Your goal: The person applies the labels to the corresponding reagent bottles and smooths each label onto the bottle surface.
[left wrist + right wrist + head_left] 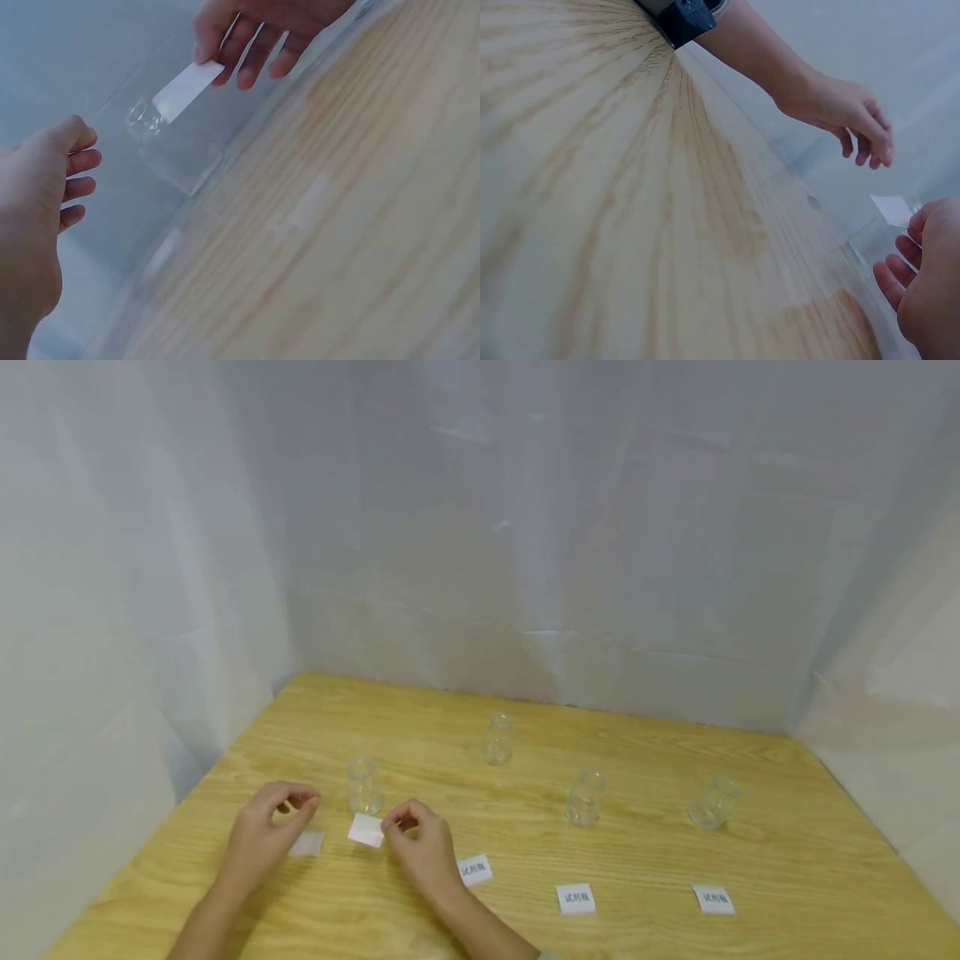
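Note:
My right hand [427, 852] pinches a small white label [365, 830] at its edge between thumb and fingertips, its blank face showing in the head view. Just behind the label stands a clear glass bottle [363, 789], upright on the table. In the left wrist view the label overlaps the bottle's neck. My left hand [262, 831] hovers to the left of the bottle, fingers loosely bent, thumb near the forefinger, with nothing visible in it. Below that hand lies a pale, translucent slip [307, 843] on the wooden table [637, 852], partly hidden by the hand.
Another glass bottle [498, 740] stands farther back, with two more to the right, one a bottle [585, 797] and one a bottle [713, 802]. In front lie three printed labels: a label [474, 868] by the right wrist, a label [576, 898] and a label [713, 899]. White sheeting [525, 568] surrounds the table.

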`<state>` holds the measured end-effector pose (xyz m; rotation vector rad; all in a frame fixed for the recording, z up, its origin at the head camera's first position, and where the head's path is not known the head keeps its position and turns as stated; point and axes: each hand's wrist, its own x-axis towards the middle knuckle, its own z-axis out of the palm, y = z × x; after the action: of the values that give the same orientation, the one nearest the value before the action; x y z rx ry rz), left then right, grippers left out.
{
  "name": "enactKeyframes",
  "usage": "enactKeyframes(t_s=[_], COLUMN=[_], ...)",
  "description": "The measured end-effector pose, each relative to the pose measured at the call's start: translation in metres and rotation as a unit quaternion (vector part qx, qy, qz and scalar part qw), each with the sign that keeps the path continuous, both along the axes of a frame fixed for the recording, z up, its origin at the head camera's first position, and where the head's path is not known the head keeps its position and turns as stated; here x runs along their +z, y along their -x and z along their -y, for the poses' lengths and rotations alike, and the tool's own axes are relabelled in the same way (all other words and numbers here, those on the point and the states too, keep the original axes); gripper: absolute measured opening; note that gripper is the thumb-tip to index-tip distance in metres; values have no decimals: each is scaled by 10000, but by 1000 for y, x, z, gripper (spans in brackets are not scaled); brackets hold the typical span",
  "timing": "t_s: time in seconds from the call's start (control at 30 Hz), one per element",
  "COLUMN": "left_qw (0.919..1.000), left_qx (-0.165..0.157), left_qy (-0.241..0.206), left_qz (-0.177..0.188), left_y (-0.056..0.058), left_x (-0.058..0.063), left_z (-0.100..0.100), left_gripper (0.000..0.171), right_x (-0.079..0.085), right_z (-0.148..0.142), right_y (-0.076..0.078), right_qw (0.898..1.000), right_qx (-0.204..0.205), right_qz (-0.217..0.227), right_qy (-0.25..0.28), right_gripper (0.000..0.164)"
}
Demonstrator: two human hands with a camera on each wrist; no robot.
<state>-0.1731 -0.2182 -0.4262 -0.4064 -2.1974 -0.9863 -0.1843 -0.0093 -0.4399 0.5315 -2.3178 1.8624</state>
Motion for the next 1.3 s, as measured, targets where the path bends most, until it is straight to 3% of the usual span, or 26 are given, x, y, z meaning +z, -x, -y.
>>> enactKeyframes(t_s=[0.1,0.17,0.27,0.4,0.7,0.87,1.13,1.3], left_qw=[9967,9951,9949,9960,9963,9954,9961,9960], left_qx=[-472,-721,-945,-875,-647,-682,-608,-572], left_qy=[-349,-368,-305,-50,560,656,628,662], left_qz=[-570,-566,-190,159,-116,-160,111,181], left_y=[-1,-4,-8,-11,-9,-9,-10,-11], left_x=[0,0,-1,-3,-6,-7,-5,-5], left_z=[-19,-30,-43,-52,-53,-53,-53,-53], left_gripper=[30,32,30,28,27,28,30,31], right_x=[0,0,0,1,1,0,1,29], right_z=[0,0,0,-1,-1,-1,-1,-3], right_y=[0,0,0,0,0,0,0,-16], right_qw=[10000,10000,10000,10000,10000,9999,9985,9980], right_qx=[-29,-48,-69,-49,-3,112,382,392], right_qz=[-23,-41,-51,-12,76,39,327,369], right_qy=[4,2,-8,-9,36,68,238,344], right_gripper=[4,4,3,3,3,3,11,9])
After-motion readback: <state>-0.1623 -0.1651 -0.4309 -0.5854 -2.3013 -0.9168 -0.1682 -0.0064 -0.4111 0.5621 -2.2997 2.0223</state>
